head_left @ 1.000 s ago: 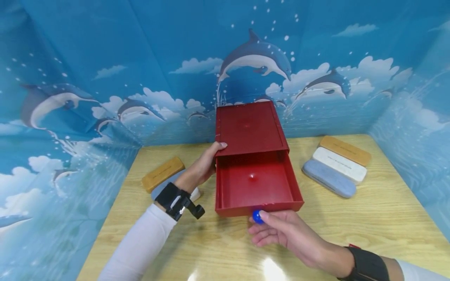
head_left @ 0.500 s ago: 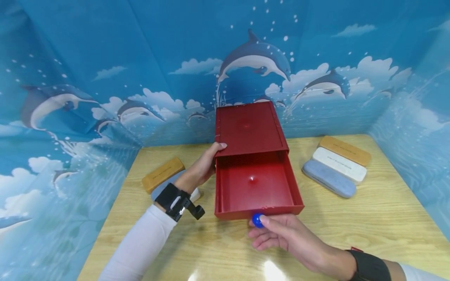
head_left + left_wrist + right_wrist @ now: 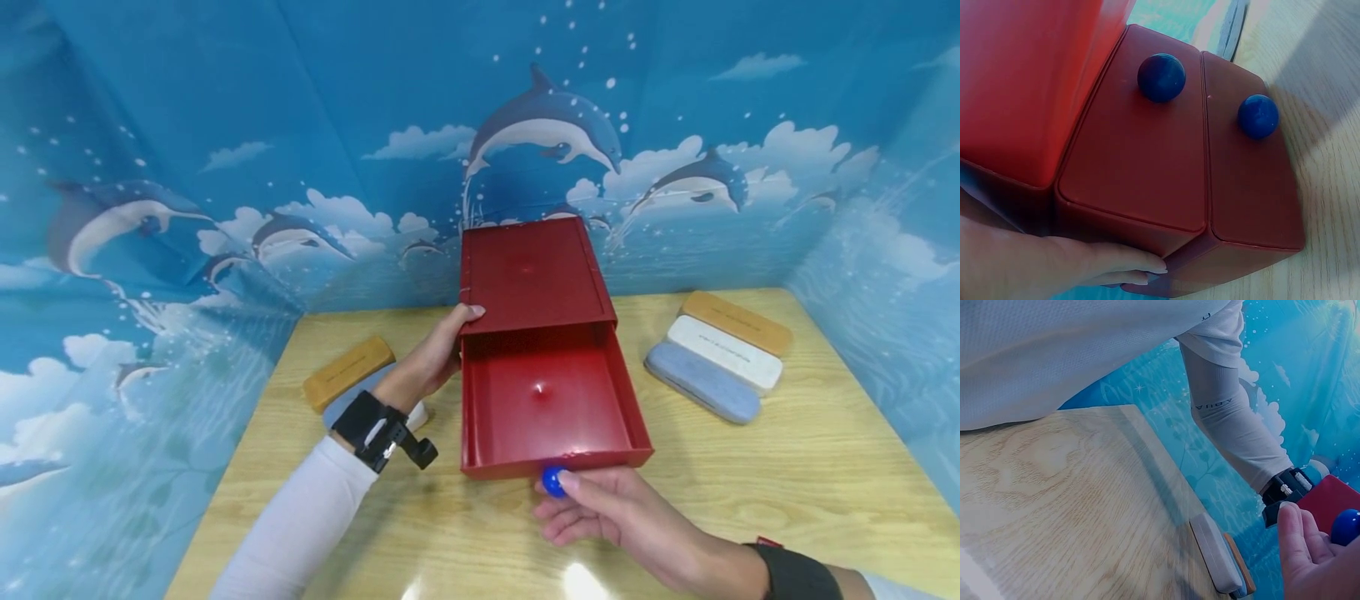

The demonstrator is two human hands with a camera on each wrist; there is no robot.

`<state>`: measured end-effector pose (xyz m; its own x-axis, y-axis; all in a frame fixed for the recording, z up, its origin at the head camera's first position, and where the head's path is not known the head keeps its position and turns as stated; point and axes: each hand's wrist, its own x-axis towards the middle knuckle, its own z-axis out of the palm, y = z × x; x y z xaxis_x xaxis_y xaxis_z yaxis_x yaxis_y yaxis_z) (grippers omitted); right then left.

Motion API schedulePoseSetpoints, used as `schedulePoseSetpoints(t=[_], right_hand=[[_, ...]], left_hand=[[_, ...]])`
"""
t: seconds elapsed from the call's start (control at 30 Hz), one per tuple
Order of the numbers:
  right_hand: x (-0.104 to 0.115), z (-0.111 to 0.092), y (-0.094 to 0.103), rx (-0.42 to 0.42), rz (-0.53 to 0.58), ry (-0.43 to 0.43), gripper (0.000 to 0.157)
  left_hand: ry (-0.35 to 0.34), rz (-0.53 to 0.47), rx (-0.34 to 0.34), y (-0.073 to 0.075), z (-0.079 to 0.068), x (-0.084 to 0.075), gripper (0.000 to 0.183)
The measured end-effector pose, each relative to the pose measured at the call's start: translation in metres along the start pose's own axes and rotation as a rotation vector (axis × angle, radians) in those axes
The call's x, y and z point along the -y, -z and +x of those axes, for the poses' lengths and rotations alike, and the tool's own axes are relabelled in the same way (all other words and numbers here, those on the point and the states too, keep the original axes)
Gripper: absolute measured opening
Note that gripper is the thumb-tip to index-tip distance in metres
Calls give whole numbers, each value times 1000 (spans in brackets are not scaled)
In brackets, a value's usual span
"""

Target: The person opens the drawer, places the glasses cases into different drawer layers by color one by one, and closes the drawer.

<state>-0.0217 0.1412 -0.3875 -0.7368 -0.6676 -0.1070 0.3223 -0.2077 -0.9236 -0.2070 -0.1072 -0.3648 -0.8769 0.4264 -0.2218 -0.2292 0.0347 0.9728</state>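
A red chest of drawers [image 3: 528,271] stands at the table's back, its top drawer [image 3: 551,408] pulled far out with a bare floor in view. My left hand [image 3: 431,354] grips the chest's left side near the front, thumb on the top edge. With thumb and fingers, my right hand [image 3: 603,504] pinches the round blue knob [image 3: 554,482] on the drawer's front. In the left wrist view, two lower drawers are shut: the middle drawer front [image 3: 1138,150] with its blue knob [image 3: 1161,77], and the bottom drawer front [image 3: 1244,181] with another blue knob [image 3: 1258,117].
Right of the chest lie an orange case [image 3: 737,322], a white case [image 3: 725,353] and a blue-grey case [image 3: 702,381], side by side. Another orange case [image 3: 348,372] and partly hidden cases lie behind my left forearm. A dolphin-print backdrop [image 3: 375,100] surrounds the wooden table [image 3: 825,467].
The top drawer has slid a little farther out toward me, my right hand moving back with its knob. My left hand stays in place on the chest.
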Motion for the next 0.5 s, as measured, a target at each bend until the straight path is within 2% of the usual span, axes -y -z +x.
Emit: schedulePoseSetpoints(t=[0.27,0.5], right_hand=[[-2,0,0,20,-22,21,35],[-3,0,0,0,-76,-6,36]], left_hand=[[-8,-8,-3,0,0,2,55],[-7,-2,-6,0,2,2,54]])
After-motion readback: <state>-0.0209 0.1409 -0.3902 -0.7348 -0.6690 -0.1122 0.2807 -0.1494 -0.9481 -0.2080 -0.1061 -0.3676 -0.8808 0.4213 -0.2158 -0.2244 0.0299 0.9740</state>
